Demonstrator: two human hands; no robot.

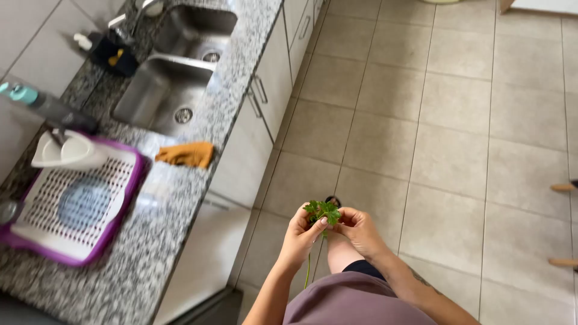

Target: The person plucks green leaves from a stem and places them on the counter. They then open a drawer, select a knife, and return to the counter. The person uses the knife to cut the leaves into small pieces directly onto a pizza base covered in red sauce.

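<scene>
Both hands raised together over the tiled floor (457, 120), near the middle of the view and well right of the counter (150, 253). Left hand (301, 235) pinched shut on a sprig of green leafy herb (322, 210), its grip closed around the leafy top, the thin stem (308, 271) hanging down below the wrist. Right hand (358, 229) touching the same leaves from the right, fingertips (336, 225) curled in and closed on them, just beside the left thumb. To the left, a speckled granite counter running from near to far. On it, near and far left, a purple-rimmed dish rack (129, 204) with a white slotted tray and a white dish at its far end. Just beyond, an orange cloth (186, 154) lying on the counter edge. Farther still, a double steel sink (159, 90). White cabinet doors (265, 90) below the counter.
</scene>
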